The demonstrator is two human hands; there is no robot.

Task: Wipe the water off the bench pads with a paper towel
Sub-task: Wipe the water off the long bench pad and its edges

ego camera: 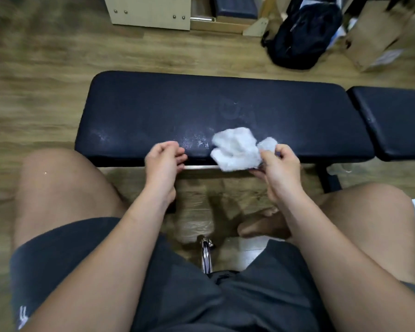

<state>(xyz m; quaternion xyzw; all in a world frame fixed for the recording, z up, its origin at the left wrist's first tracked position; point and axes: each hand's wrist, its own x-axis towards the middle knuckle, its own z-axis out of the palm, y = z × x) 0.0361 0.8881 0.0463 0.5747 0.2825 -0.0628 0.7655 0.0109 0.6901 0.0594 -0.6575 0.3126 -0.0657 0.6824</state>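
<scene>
Both forearms are reaching forward over the knees; the right hand (280, 164) is pinching a crumpled white paper towel (237, 149) between thumb and curled fingers, holding it just over the near edge of the long bench pad (201, 111); the left hand (164, 159) is hovering just beside it, fingers loosely curled, gripping nothing. The towel is looking soft and wadded, kinda lumpy. The pad is dark, matte padded vinyl with rounded corners; water droplets (194, 141) are glinting between the two hands. A shorter pad (393, 121) is sitting beyond the right hand.
</scene>
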